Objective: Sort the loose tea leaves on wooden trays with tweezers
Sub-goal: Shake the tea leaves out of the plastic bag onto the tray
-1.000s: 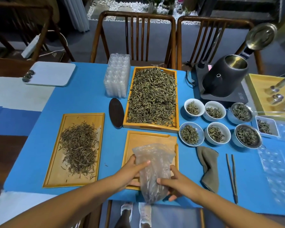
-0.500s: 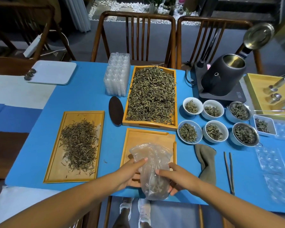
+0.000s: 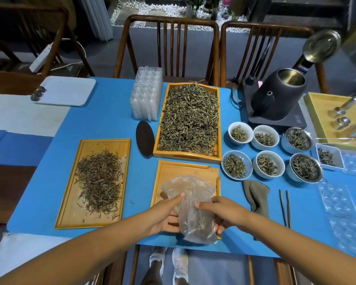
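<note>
Both hands, left hand (image 3: 164, 217) and right hand (image 3: 224, 214), gripping a clear plastic bag (image 3: 191, 210) over the near wooden tray (image 3: 173, 171); tweezers (image 3: 285, 208) lying on the worktop (image 3: 115, 120).

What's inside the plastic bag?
The bag, held by the left hand and right hand, has a few tea leaves at its bottom. Creased plastic blurs anything more.

Tea leaves (image 3: 100, 178) heaped on the left wooden tray (image 3: 70, 210); tweezers (image 3: 285, 208) lie right.
</note>
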